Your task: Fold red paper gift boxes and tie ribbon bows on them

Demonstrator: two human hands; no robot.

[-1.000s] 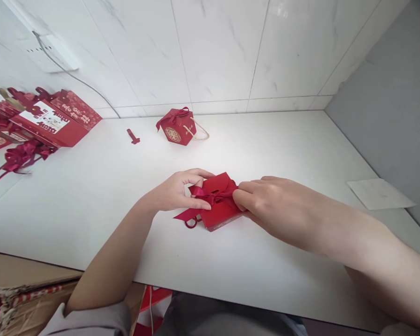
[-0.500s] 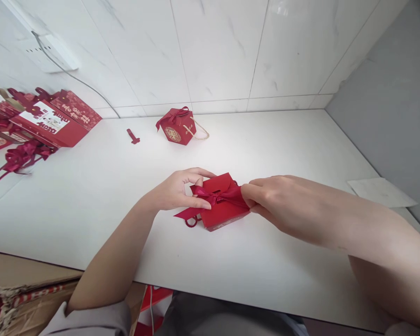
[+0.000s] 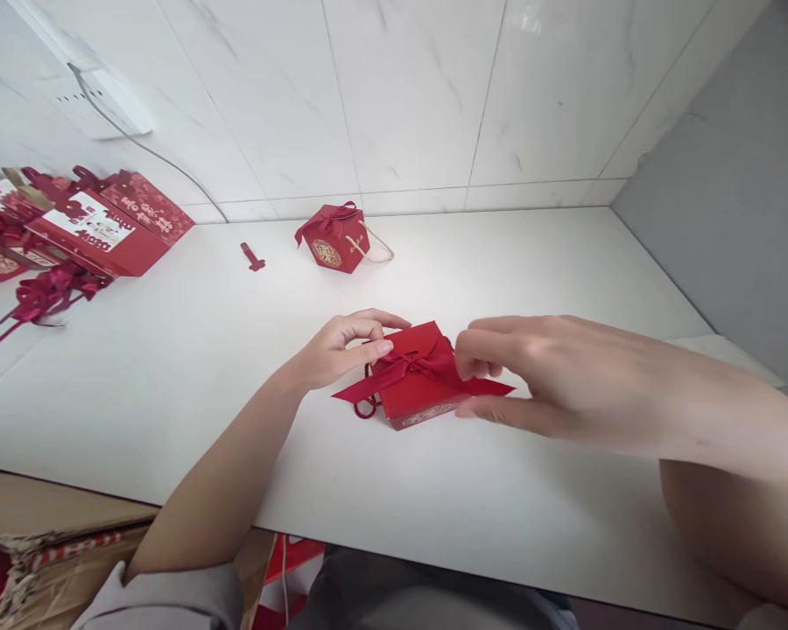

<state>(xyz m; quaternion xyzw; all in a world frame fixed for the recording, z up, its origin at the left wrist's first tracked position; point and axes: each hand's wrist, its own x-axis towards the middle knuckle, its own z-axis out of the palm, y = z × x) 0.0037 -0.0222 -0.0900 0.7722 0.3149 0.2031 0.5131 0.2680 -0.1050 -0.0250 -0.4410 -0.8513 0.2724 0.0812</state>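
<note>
with the red box (image 3: 415, 396) steadied in the left hand's (image 3: 341, 352) clasp, the ribbon (image 3: 437, 367) is best smoothed gently by the right hand (image 3: 552, 372), its fingers parted.

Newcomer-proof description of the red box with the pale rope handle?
Find the white table, then the tiled wall behind it. The box stands near that wall, right of the small red cutout. Its pale rope handle sets it apart from the nearer box, whose cord is dark red.
</note>
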